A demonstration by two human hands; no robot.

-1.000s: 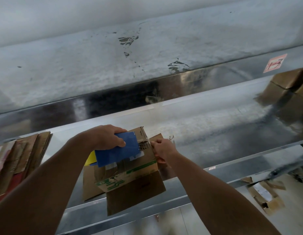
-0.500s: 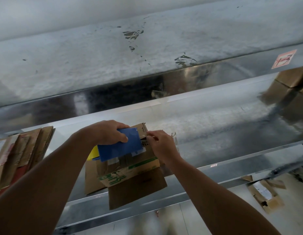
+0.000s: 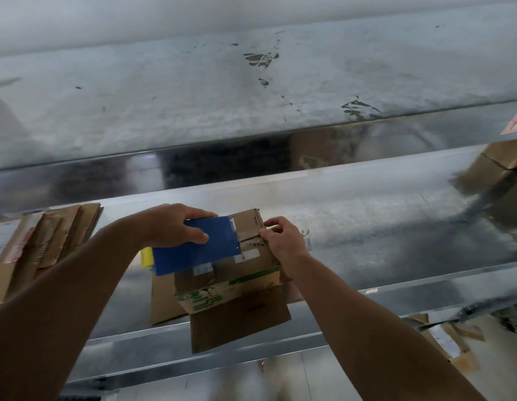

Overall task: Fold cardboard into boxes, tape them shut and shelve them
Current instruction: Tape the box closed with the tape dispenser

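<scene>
Brown corrugated cardboard, scuffed and soft at the corners, makes up the cardboard box point(image 3: 222, 273) that sits on the metal shelf point(image 3: 367, 221) near its front edge. Green print runs along the side facing me, white label scraps cling to its top, and a glossy strip of clear tape point(image 3: 251, 241) crosses the top seam. Two loose flaps spread from its base: one flat on the shelf to the left, one hanging past the shelf's lip towards me.

My left hand point(image 3: 170, 224) comes in from the lower left, arm stretched, wrist bent down. Its fingers curl over the far edge of a blue tool point(image 3: 193, 247), smooth, flat-sided and rectangular, with my thumb clamped on its near face. The tool lies on the box's top, a yellow part point(image 3: 146, 256) showing at its left end.

My right hand point(image 3: 283, 241) reaches in from the lower right, knuckles up and fingers curled. Thumb and forefinger pinch at the top seam just beside the tool's right edge; whether they have tape or cardboard between them, I cannot tell.

Flattened cardboard sheets point(image 3: 43, 244) lie stacked on the shelf well to the left. More boxes point(image 3: 500, 160) stand at its far right end, blurred.
</scene>
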